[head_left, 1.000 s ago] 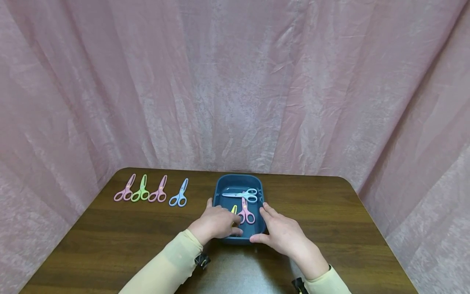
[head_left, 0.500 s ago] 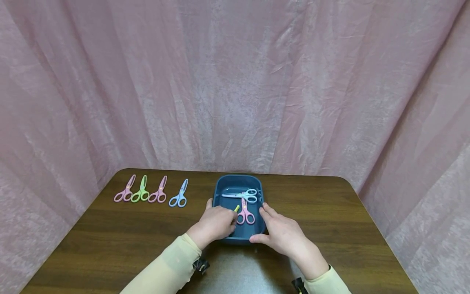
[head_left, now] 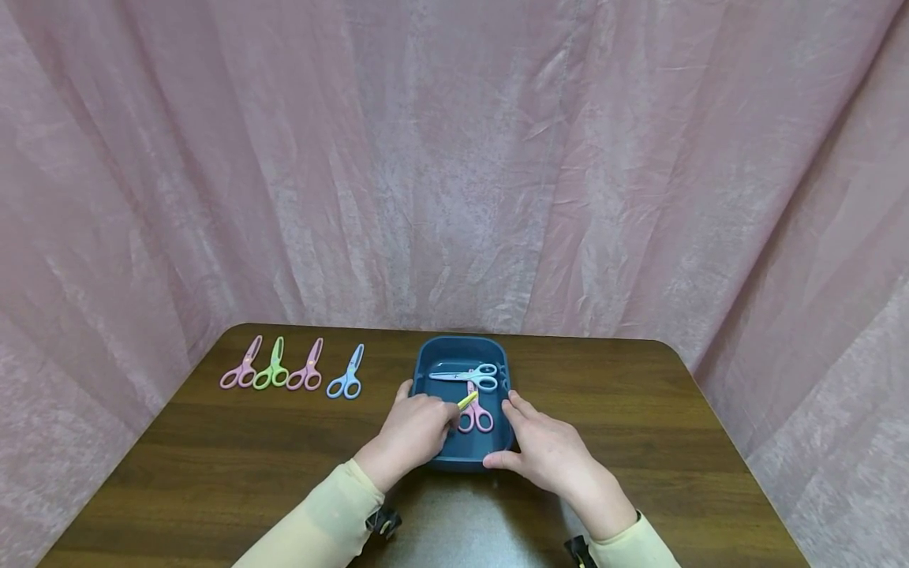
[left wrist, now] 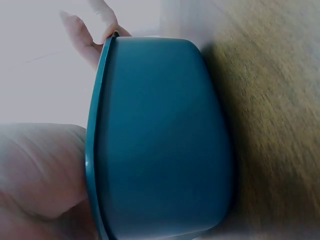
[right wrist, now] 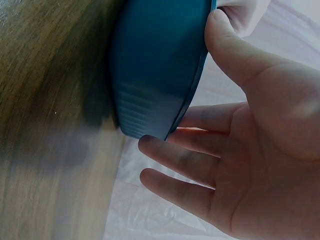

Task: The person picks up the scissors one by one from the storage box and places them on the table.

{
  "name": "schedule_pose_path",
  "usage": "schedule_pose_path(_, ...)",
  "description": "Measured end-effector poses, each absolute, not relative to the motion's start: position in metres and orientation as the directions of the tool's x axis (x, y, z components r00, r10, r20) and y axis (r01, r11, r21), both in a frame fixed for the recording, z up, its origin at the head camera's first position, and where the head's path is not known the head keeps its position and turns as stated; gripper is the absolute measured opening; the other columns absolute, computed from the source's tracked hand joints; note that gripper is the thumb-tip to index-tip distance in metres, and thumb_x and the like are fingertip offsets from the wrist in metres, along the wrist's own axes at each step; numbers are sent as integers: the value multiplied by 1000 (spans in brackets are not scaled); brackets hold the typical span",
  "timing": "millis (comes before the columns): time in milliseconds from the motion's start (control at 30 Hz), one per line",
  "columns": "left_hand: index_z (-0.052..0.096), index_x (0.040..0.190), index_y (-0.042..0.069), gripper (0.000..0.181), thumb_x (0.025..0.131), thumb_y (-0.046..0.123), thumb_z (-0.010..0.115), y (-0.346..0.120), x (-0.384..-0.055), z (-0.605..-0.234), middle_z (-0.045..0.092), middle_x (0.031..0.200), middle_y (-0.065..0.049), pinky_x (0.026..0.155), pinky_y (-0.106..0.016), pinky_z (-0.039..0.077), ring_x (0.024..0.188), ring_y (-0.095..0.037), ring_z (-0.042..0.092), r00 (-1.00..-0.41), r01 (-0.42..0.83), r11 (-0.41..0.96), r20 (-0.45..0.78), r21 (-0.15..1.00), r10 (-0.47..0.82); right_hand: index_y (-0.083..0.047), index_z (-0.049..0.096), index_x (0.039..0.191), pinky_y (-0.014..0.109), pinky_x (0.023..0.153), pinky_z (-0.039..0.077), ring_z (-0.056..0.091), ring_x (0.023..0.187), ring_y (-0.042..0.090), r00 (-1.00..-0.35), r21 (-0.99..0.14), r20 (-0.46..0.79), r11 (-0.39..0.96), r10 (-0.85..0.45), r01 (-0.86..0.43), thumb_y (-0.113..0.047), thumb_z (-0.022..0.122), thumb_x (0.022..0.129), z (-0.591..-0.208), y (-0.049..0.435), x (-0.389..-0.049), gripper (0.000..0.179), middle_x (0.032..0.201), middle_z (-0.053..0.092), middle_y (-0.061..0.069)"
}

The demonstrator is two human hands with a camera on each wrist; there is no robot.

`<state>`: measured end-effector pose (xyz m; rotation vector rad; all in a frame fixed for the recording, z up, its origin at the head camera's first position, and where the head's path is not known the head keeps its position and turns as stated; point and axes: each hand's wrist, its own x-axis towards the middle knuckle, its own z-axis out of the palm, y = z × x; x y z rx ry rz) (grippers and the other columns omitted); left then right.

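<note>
In the head view my left hand [head_left: 419, 426] reaches over the left wall of a dark blue plastic tray [head_left: 443, 454], its fingers holding yellow scissors [head_left: 467, 401]. Only their slim yellow end sticks out past the fingers, over pink scissors [head_left: 483, 418]. Light blue scissors [head_left: 454, 377] lie crosswise in the far part of the tray. My right hand [head_left: 550, 454] rests at the tray's near right corner. In the right wrist view its thumb [right wrist: 222, 35] touches the rim while the straight fingers [right wrist: 180, 157] spread beside the wall.
On the wooden table [head_left: 639, 410], left of the tray, several scissors lie in a row with blades pointing away: pink scissors [head_left: 248, 363], green scissors [head_left: 273, 367], another pink pair [head_left: 307, 367] and blue scissors [head_left: 348, 375]. A pink curtain [head_left: 454, 173] hangs behind.
My left fingers have closed on the yellow scissors and raised them slightly, swinging their end rightward over the pink pair. The right hand and tray have stayed put.
</note>
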<state>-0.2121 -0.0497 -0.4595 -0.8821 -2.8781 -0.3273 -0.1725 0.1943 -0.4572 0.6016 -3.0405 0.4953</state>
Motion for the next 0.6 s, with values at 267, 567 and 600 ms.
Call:
schedule_pose_path(267,83,104,18,10,98,11,84,-55,-206,-458,79,88,0,115,-78,37,86,-22,76,-810,571,799,288,187,511,2,57,158,64,105,55,59,144,43,-935,-351,11,874,-355,-336,-71,82,88,-442,190,-166,104,169,47,22)
schedule_pose_path(567,82,100,22,18,94,6,86,-64,-199,-454,79,91,3,114,-73,42,87,-22,76,-779,581,796,399,170,483,3,57,157,61,106,56,60,144,42,-940,-323,-21,892,-341,-316,-64,85,88,-431,185,-162,100,168,48,22)
schedule_pose_path(600,82,100,22,17,94,6,87,-66,-198,-453,79,91,3,114,-72,42,88,-21,76,-778,580,796,404,172,481,3,57,157,61,107,56,59,144,43,-940,-325,-21,891,-341,-316,-64,85,89,-431,186,-162,100,168,48,22)
